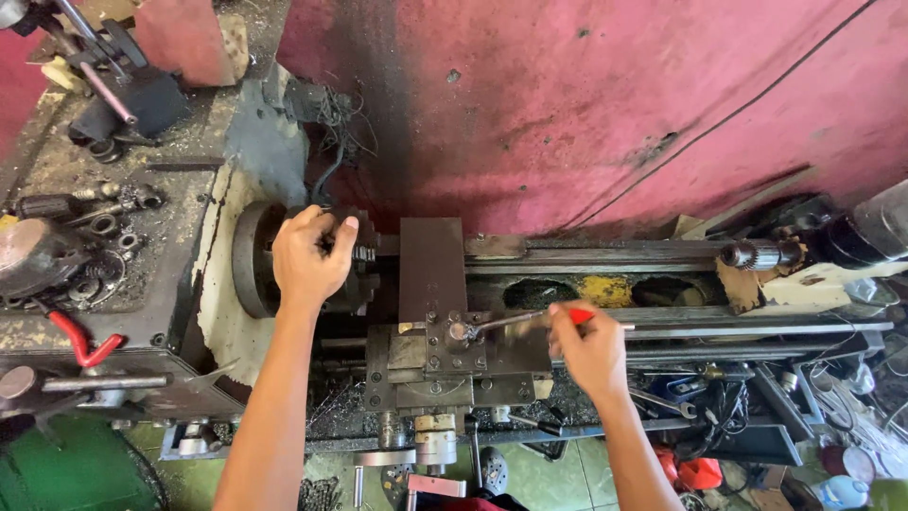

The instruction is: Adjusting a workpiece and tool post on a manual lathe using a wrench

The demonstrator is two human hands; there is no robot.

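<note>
A small metal lathe (492,251) runs across the view in front of a red wall. My left hand (307,257) grips the round chuck (248,260) at the lathe's left end. My right hand (588,345) holds the red-tipped handle of a thin wrench (506,322). The wrench's far end sits on a bolt atop the tool post (454,333), which stands on the carriage (430,364).
The headstock top at left carries loose nuts, rings and a red-handled tool (83,343). A splined shaft (757,254) lies at the right end of the bed. Tools and cables clutter the lower right; tiled floor shows below.
</note>
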